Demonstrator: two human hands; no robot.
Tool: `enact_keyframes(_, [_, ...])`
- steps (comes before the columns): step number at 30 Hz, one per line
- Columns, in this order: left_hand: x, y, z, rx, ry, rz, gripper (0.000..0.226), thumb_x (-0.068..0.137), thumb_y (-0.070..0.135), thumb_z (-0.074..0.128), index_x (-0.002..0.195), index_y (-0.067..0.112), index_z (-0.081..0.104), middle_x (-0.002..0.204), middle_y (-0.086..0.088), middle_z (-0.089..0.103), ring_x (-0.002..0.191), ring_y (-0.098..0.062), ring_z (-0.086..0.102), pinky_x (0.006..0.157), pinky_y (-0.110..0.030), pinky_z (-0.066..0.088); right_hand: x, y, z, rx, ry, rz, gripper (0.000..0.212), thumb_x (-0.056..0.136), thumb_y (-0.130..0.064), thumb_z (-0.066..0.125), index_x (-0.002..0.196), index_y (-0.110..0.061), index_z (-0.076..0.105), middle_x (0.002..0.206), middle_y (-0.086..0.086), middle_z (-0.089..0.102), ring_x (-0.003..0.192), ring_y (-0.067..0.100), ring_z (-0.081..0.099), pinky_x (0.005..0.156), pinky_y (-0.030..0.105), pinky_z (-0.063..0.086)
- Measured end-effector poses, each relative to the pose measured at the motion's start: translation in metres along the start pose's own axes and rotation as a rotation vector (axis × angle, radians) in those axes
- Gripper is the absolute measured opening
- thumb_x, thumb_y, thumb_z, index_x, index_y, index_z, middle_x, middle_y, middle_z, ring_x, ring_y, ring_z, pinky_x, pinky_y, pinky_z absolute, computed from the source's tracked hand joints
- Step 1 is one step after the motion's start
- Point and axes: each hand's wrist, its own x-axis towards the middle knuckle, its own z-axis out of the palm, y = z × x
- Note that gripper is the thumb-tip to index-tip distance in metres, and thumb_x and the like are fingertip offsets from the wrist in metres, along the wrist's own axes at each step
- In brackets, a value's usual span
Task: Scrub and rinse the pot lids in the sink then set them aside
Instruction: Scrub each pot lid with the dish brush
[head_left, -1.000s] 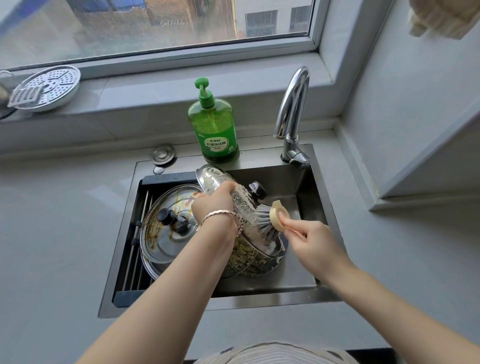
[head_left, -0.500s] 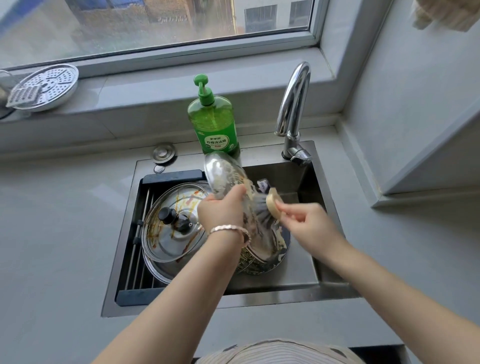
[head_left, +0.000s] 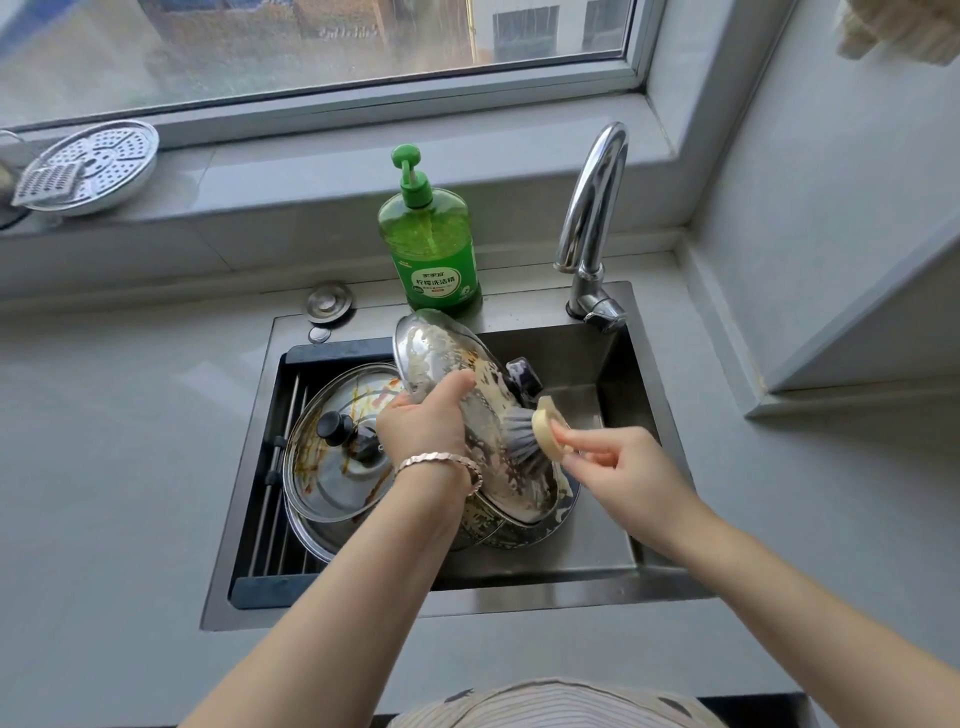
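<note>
A soapy glass pot lid (head_left: 441, 358) stands on edge in the steel sink (head_left: 613, 358), its black knob (head_left: 524, 375) facing right. My left hand (head_left: 423, 421) grips its rim. My right hand (head_left: 618, 467) holds a round dish brush (head_left: 535, 431) with grey bristles pressed against the lid's face. A second lid (head_left: 332, 478), stained brown and with a black knob, lies flat at the sink's left. More soapy lids (head_left: 524, 530) lie under the upright one.
A green dish soap bottle (head_left: 434, 249) stands behind the sink, beside the chrome faucet (head_left: 592, 218). A perforated metal steamer plate (head_left: 88, 166) rests on the windowsill at left. Grey countertop (head_left: 114, 467) surrounds the sink.
The brush has slid down and back up across the upright lid's face. My left hand has shifted slightly on the rim, tilting the lid a little.
</note>
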Motion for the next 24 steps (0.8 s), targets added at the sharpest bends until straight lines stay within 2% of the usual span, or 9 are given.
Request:
enact_keyframes(2, [0.004, 0.002, -0.003, -0.037, 0.008, -0.013, 0.02, 0.067, 0.006, 0.078, 0.075, 0.008, 0.06, 0.074, -0.01, 0.068, 0.065, -0.024, 0.067, 0.066, -0.033, 0.057, -0.007, 0.0, 0.001, 0.005, -0.045, -0.014, 0.033, 0.091, -0.008, 0.057, 0.122, -0.017, 0.061, 0.088, 0.01, 0.071, 0.071, 0.012, 0.054, 0.067, 0.016, 0.04])
enact_keyframes(4, [0.002, 0.003, -0.004, -0.037, -0.012, -0.014, 0.02, 0.067, 0.007, 0.078, 0.075, 0.008, 0.06, 0.072, -0.008, 0.067, 0.062, -0.022, 0.065, 0.064, -0.032, 0.057, 0.004, 0.008, -0.004, -0.008, -0.005, 0.03, 0.032, 0.091, -0.009, 0.056, 0.122, -0.017, 0.061, 0.095, 0.022, 0.07, 0.077, 0.029, 0.065, 0.068, 0.021, 0.038])
enact_keyframes(5, [0.0, 0.003, -0.004, -0.03, -0.019, -0.011, 0.02, 0.067, 0.007, 0.078, 0.075, 0.009, 0.059, 0.071, -0.008, 0.067, 0.062, -0.023, 0.065, 0.064, -0.032, 0.057, 0.012, 0.013, -0.007, -0.029, 0.013, 0.071, 0.033, 0.091, -0.01, 0.056, 0.123, -0.016, 0.06, 0.087, 0.018, 0.072, 0.073, 0.028, 0.065, 0.066, 0.018, 0.038])
enact_keyframes(8, [0.001, 0.003, -0.005, -0.025, -0.018, -0.008, 0.023, 0.064, 0.01, 0.079, 0.077, 0.009, 0.06, 0.076, -0.009, 0.069, 0.068, -0.026, 0.067, 0.067, -0.035, 0.058, 0.021, 0.016, -0.008, -0.043, 0.022, 0.132, 0.034, 0.092, -0.008, 0.053, 0.125, -0.012, 0.058, 0.065, -0.004, 0.06, 0.055, 0.004, 0.049, 0.052, 0.008, 0.04])
enact_keyframes(11, [0.007, 0.006, -0.006, -0.074, 0.055, -0.034, 0.022, 0.065, 0.01, 0.078, 0.074, 0.01, 0.058, 0.079, -0.01, 0.069, 0.069, -0.025, 0.068, 0.066, -0.036, 0.058, -0.001, 0.007, -0.001, 0.001, -0.011, 0.071, 0.033, 0.093, -0.011, 0.054, 0.125, -0.017, 0.058, 0.082, 0.009, 0.071, 0.069, 0.004, 0.059, 0.074, 0.022, 0.052])
enact_keyframes(14, [0.014, 0.01, -0.01, -0.13, 0.149, -0.079, 0.027, 0.064, 0.013, 0.079, 0.076, 0.009, 0.055, 0.084, -0.012, 0.069, 0.072, -0.027, 0.068, 0.067, -0.037, 0.058, -0.021, 0.0, 0.009, 0.07, -0.048, -0.025, 0.031, 0.092, -0.015, 0.057, 0.122, -0.021, 0.059, 0.094, -0.016, 0.065, 0.081, -0.016, 0.057, 0.075, 0.0, 0.042])
enact_keyframes(18, [0.011, 0.013, -0.009, -0.146, 0.188, -0.095, 0.026, 0.065, 0.016, 0.078, 0.074, 0.011, 0.054, 0.083, -0.011, 0.068, 0.069, -0.026, 0.065, 0.066, -0.039, 0.057, -0.008, 0.008, 0.006, 0.049, 0.086, 0.048, 0.033, 0.092, -0.015, 0.056, 0.125, -0.018, 0.057, 0.08, -0.015, 0.061, 0.067, -0.006, 0.053, 0.064, 0.001, 0.041])
enact_keyframes(22, [0.016, 0.015, -0.01, -0.172, 0.212, -0.118, 0.027, 0.062, 0.019, 0.078, 0.077, 0.01, 0.058, 0.088, -0.011, 0.07, 0.073, -0.028, 0.067, 0.067, -0.036, 0.057, -0.022, 0.004, 0.02, 0.057, 0.064, -0.059, 0.034, 0.093, -0.014, 0.056, 0.126, -0.021, 0.057, 0.105, -0.011, 0.065, 0.089, -0.011, 0.058, 0.076, 0.001, 0.043])
enact_keyframes(24, [0.018, 0.015, -0.012, -0.202, 0.198, -0.151, 0.028, 0.062, 0.018, 0.078, 0.081, 0.006, 0.061, 0.087, -0.01, 0.07, 0.073, -0.027, 0.068, 0.062, -0.033, 0.056, -0.014, 0.008, 0.014, 0.055, 0.098, -0.039, 0.034, 0.093, -0.012, 0.056, 0.126, -0.02, 0.056, 0.093, -0.014, 0.064, 0.076, -0.016, 0.057, 0.067, 0.001, 0.041])
